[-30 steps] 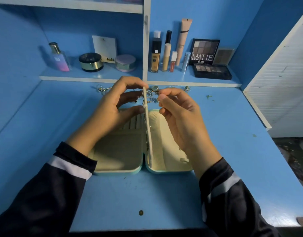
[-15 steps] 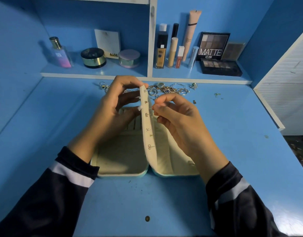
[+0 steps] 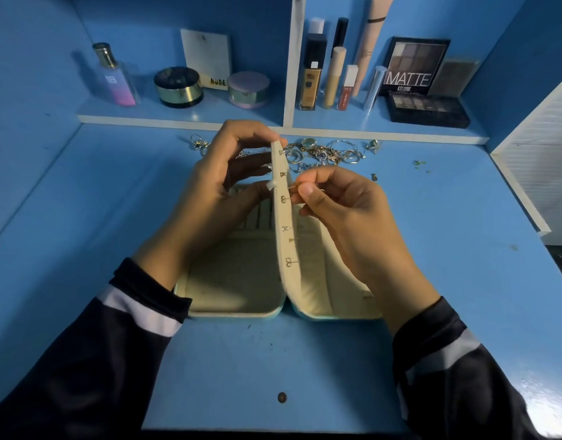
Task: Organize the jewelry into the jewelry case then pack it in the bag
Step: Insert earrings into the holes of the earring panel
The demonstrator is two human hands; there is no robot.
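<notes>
The earring [image 3: 293,187] in the person's right hand [image 3: 340,211] looked very light and thin, a small stud with a fine metal post. I judged it would bend or slip away easily, so it was best taken by its head. The thumb and forefinger pinched it just there, with the post left free and pointing at the panel [image 3: 286,239]. This panel was a soft, padded cream flap standing upright in the middle of the open jewelry case [image 3: 235,281], and I think it would give way under a push. The left hand [image 3: 219,192] gripped its top edge between thumb and fingers, which held it steady. Several studs already sat in it. The case lay flat on the blue desk [image 3: 273,360], below and between both hands. The rest of the jewelry [image 3: 324,152] lay in a tangled heap just behind the hands, near the shelf [image 3: 184,122].
</notes>
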